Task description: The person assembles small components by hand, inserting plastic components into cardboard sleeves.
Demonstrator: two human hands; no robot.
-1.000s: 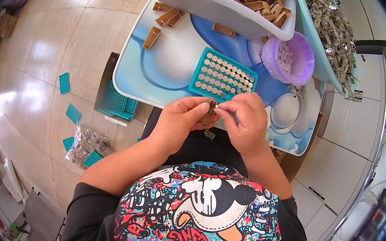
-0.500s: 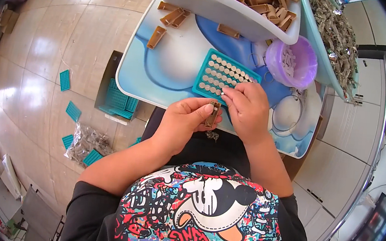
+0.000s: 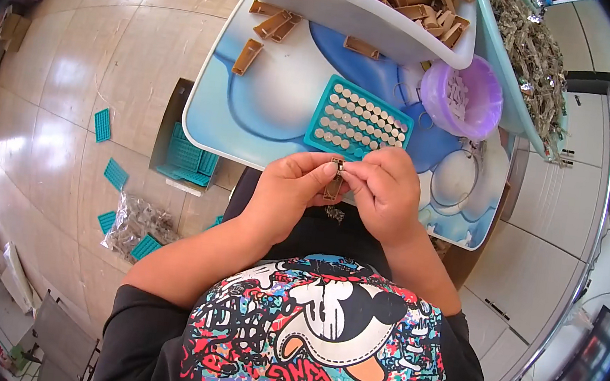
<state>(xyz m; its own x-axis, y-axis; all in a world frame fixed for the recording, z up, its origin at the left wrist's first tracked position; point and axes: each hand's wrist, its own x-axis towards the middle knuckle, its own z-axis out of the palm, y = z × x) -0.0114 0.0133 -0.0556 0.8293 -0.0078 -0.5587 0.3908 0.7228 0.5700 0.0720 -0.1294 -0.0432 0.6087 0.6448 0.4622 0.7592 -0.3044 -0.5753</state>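
My left hand (image 3: 292, 189) grips a narrow brown plastic casing (image 3: 332, 188), upright between thumb and fingers, with small metal parts inside. My right hand (image 3: 384, 188) is closed in a pinch at the casing's upper end, thumb and forefinger pressed against it; a small silvery button cell at the fingertips is mostly hidden. Just beyond both hands lies a teal tray (image 3: 316, 122) with rows of round silvery button cells (image 3: 358, 111). Some slots in its nearest row hold none. A dark, tangled bit (image 3: 334, 213) shows below the casing.
Loose brown casings (image 3: 247, 57) lie on the blue-and-white table (image 3: 270, 104). A white bin (image 3: 341, 6) of casings, a purple bowl (image 3: 493, 107) of pale pieces and a light-green tub (image 3: 514, 101) of metal parts stand beyond. Left, a box (image 3: 167, 130) holds teal trays.
My right hand has drawn back from the tray toward me and left, and its fingertips now meet the casing. My left hand stays nearly still.
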